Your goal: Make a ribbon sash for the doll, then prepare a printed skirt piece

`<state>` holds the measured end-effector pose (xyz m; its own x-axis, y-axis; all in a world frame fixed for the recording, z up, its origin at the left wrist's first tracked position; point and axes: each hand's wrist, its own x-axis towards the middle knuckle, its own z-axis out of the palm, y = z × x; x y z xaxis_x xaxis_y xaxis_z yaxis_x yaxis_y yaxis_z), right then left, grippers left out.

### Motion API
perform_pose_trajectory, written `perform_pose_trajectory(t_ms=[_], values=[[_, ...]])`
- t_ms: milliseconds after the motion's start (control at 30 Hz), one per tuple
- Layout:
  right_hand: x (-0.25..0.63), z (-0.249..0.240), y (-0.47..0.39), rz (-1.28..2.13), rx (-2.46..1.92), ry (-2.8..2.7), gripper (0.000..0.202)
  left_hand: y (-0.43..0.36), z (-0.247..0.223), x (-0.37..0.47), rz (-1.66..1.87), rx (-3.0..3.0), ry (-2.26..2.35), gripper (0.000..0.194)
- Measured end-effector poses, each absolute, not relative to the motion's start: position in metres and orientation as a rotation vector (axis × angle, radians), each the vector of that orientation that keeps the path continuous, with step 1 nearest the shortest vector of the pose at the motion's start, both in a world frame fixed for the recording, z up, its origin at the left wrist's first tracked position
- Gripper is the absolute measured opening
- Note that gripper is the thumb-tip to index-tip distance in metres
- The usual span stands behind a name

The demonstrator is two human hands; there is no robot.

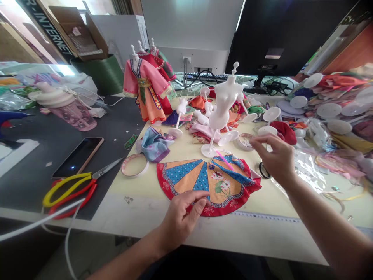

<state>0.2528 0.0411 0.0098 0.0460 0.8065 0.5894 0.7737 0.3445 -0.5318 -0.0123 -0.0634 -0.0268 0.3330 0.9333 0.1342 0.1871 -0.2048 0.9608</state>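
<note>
A small fan-shaped doll skirt [201,182] lies spread on the table, with blue and orange panels, a red border and flower embroidery. Over its lower edge is my left hand [182,216], thumb and forefinger drawn close together; what they hold, if anything, is hidden. My right hand [276,157] is raised at the right, thumb and fingertips pinched beside a tape roll [246,142]; anything between them is too small to make out. A pink stick [224,160] rests across the skirt's upper part. Just behind stands a white doll mannequin [225,101], upright on its round base.
Scissors [71,190], a phone [78,157] and a pink bottle [70,105] are at left. Another tape roll [134,165] sits beside blue cloth [155,144]. Dressed mannequins [145,85] stand behind. Stands and fabrics [329,111] crowd the right; a ruler [268,217] lies in front.
</note>
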Motion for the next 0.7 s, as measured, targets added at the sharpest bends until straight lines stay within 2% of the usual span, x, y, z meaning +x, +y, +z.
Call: perform_pose_trajectory(t_ms=[133, 267, 700], values=[[0.296, -0.002, 0.09, 0.067, -1.621, -1.7, 0.026, -0.061, -0.038, -0.016, 1.171, 1.995, 1.023, 0.018], [0.31, -0.013, 0.109, 0.085, -1.759, -1.751, 0.034, -0.06, -0.039, -0.017, 1.265, 2.09, 0.955, 0.019], [0.313, -0.024, 0.112, -0.181, -1.731, -2.01, 0.015, -0.061, -0.038, -0.017, 1.306, 2.114, 0.955, 0.019]])
